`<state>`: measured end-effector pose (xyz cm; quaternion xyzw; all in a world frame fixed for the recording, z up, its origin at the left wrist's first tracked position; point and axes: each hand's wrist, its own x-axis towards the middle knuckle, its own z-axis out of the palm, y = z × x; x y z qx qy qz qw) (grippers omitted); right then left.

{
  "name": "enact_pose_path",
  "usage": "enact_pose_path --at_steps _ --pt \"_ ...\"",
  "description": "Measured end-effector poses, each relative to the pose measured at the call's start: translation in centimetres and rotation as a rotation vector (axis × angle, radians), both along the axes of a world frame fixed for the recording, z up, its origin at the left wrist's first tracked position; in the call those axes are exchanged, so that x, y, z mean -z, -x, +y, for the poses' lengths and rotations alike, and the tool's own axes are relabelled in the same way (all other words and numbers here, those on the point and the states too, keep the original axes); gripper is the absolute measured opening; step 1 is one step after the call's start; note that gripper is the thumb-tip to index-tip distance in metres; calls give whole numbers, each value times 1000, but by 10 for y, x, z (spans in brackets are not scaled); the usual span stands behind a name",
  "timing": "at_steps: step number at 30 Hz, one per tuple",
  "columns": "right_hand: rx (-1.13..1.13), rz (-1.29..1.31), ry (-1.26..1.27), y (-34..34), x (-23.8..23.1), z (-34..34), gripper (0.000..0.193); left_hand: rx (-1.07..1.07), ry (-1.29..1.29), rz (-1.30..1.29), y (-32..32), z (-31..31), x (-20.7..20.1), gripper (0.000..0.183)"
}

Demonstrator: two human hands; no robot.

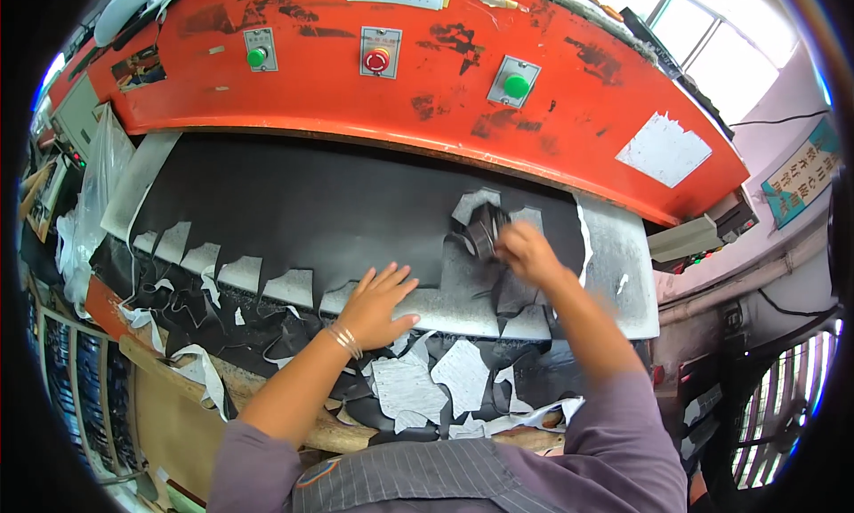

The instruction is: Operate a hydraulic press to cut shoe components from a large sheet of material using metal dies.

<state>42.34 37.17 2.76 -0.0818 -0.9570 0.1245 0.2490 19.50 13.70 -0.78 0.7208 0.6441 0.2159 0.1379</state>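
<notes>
A black sheet (311, 202), apparently leather or a similar material, covers most of a pale cutting board (623, 282). Along its near edge and at its right end, cut-out gaps bare the board. My left hand (374, 308) lies flat with fingers spread across the sheet's near edge, holding nothing. Over the right part of the sheet, my right hand (527, 251) is closed on a dark, band-like cutting die (485, 230). Motion blurs the die and hand, so its exact outline is unclear. Gaps in the sheet surround the die.
An orange press beam (569, 148) spans the far side, bearing two green buttons (516, 86) and a red button (377, 61). Scraps and pale cut pieces (409, 384) lie on the near ledge. A clear plastic bag (102, 193) hangs at left.
</notes>
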Motion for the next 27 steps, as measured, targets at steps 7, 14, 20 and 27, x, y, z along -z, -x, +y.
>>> enact_pose_path --at_steps 7,14,20,27 --pt "6 182 296 -51 -34 -160 25 131 -194 -551 -72 -20 -35 101" --pt "3 396 580 -52 -19 -219 16 236 141 -1291 -118 -57 -40 87" --pt "16 395 987 -44 2 -238 26 118 41 -1324 -126 -79 -13 88" --pt "217 202 680 -19 -25 -220 25 -524 18 -1109 -85 -115 10 43"
